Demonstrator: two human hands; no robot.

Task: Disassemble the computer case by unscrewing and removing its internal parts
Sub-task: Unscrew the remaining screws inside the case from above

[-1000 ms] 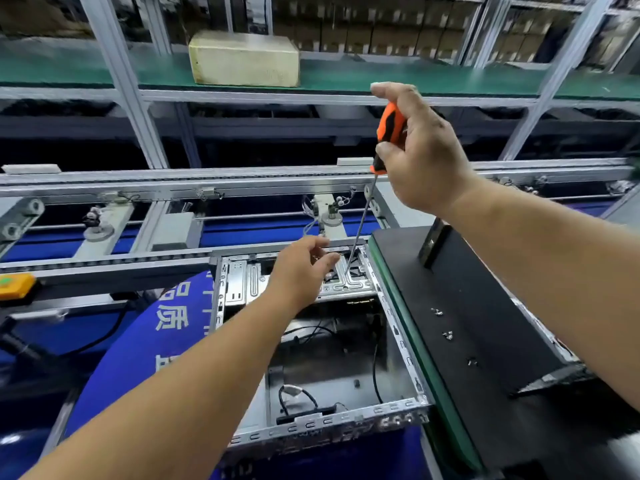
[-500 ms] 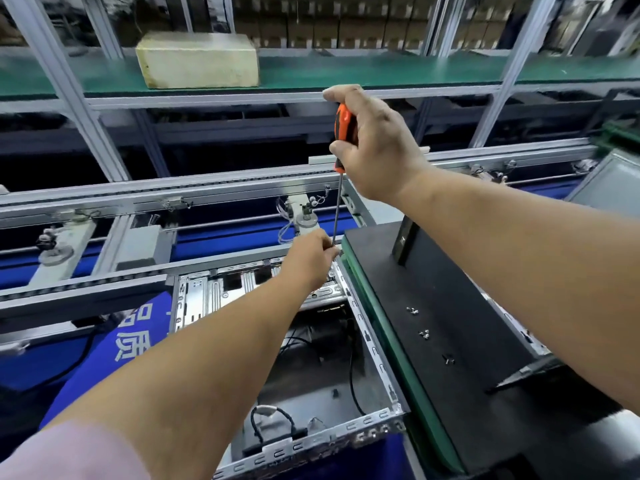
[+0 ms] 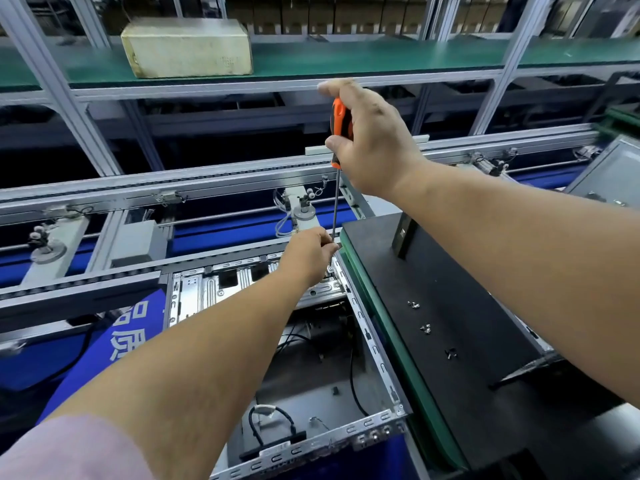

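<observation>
While the screw [image 3: 330, 269] sits at the computer case [image 3: 375, 344] far right corner, directly under your screwdriver [image 3: 335, 202] | shaft near vertical, tip down | left hand [image 3: 308, 258] nearer, pinching shaft low | right hand [image 3: 372, 140] wrapped round orange handle above.
</observation>
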